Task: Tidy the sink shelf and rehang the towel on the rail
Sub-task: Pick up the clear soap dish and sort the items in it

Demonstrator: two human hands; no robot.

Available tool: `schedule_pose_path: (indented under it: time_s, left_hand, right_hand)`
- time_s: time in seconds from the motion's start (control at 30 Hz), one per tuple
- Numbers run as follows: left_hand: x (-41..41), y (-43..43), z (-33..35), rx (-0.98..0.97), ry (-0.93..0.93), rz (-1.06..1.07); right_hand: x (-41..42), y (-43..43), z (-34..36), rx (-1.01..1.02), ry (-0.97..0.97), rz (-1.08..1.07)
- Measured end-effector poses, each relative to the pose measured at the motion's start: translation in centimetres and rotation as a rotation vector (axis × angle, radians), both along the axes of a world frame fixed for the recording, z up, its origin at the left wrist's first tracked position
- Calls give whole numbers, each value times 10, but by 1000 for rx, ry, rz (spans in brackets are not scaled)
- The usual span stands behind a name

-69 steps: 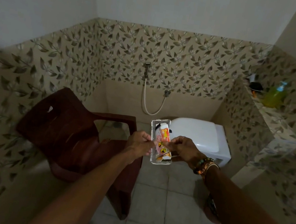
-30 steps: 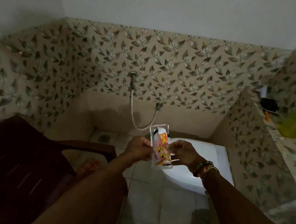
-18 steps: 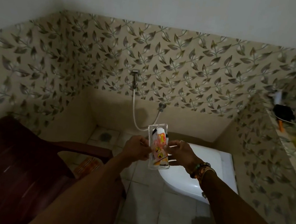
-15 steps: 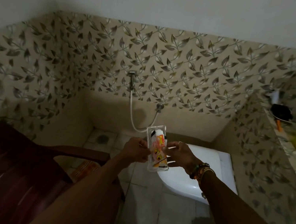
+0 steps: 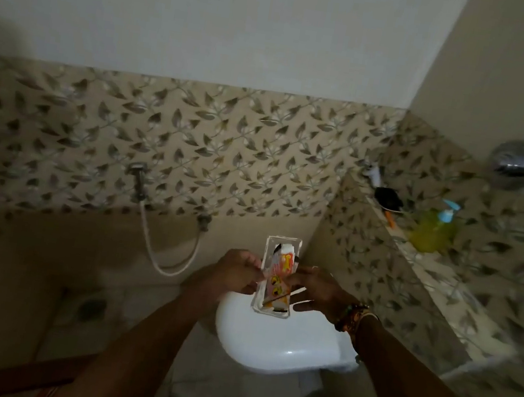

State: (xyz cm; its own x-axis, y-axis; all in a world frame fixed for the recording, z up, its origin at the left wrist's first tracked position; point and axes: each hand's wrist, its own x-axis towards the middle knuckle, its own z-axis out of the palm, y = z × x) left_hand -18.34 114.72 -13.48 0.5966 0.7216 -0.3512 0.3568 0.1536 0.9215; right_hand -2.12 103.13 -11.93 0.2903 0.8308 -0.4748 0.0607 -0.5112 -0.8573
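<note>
Both hands hold a clear plastic tray [image 5: 271, 313] in front of me, above the toilet. Inside it lies an orange and pink tube [image 5: 280, 273] with a white cap. My left hand [image 5: 235, 274] grips the tray's left edge. My right hand [image 5: 316, 289] pinches its right edge, some fingers spread. To the right runs a tiled ledge [image 5: 439, 276] with a green pump bottle [image 5: 432, 235], a black object [image 5: 388, 198] and a small white item [image 5: 374, 174]. No towel or rail is in sight.
A white toilet [image 5: 280, 340] with shut lid sits just under the tray. A spray hose [image 5: 164, 251] hangs on the back wall. A chrome fitting [image 5: 517, 165] sticks out of the right wall. A brown chair edge [image 5: 23, 377] shows at the bottom left.
My view has swung right and up: the chair has slid almost out of sight and the ledge and chrome fitting have come in. The tray stays held by both hands.
</note>
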Motion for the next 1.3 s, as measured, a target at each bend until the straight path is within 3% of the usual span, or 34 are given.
schedule_pose_path:
  time_s: [0.33, 0.7, 1.03, 1.3]
  left_hand:
    - [113, -40, 4, -121, 22, -331]
    - [197, -103, 21, -16, 38, -500]
    - [248, -124, 17, 42, 69, -702]
    - [283, -139, 18, -17, 6, -898]
  right_hand:
    - [84, -83, -4, -4, -17, -321]
    - [141, -163, -3, 57, -62, -495]
    - [152, -199, -10, 42, -59, -744]
    - [127, -224, 1, 77, -82, -1007]
